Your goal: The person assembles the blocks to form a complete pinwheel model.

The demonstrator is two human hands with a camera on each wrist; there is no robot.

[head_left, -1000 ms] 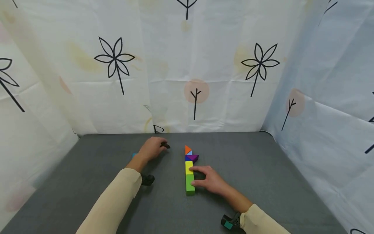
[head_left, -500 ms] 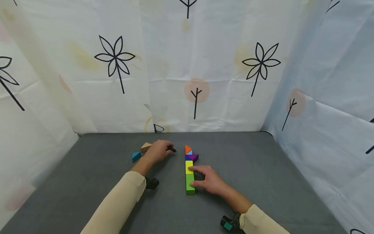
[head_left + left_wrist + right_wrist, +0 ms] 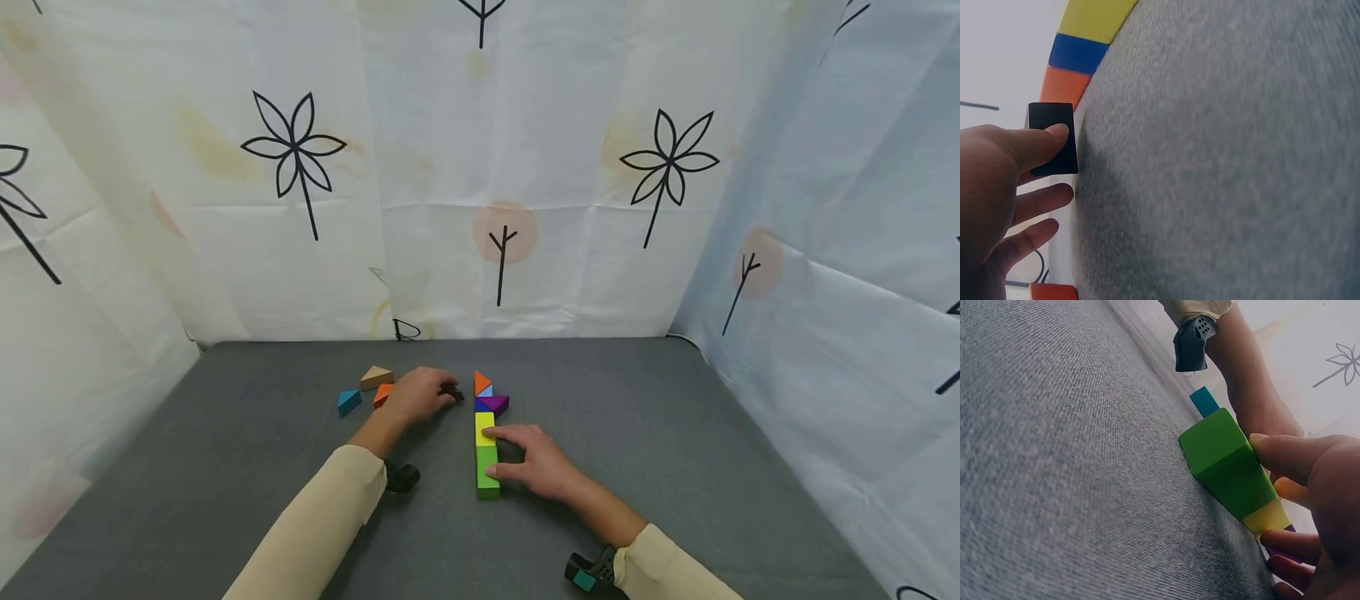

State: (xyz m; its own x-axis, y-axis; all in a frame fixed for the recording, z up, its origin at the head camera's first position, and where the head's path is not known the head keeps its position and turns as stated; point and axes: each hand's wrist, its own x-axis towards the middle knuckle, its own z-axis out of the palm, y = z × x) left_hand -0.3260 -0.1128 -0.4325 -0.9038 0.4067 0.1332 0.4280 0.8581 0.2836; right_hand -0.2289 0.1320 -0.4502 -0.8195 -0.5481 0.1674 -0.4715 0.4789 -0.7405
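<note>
"How far along?"

"I see a row [image 3: 483, 421] laid, green block [image 3: 485, 485] to orange triangle [image 3: 481, 384]. The left hand [image 3: 415, 395] pinches the black block [image 3: 1060, 161] beside it, not yet joined, maybe off the table [image 3: 675, 467]. Tan block [image 3: 377, 378], teal block [image 3: 348, 402], orange block [image 3: 382, 393] lie loose."

"Right hand [image 3: 543, 462]?"

"Fingers parted, resting on green and yellow."

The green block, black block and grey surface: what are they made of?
The green block looks like painted wood, smooth and evenly coloured, but could be plastic. The black block is probably similar: smooth and matte, with no grain visible. The grey surface appears covered in matte fabric, judging by its fine woven texture.
</note>
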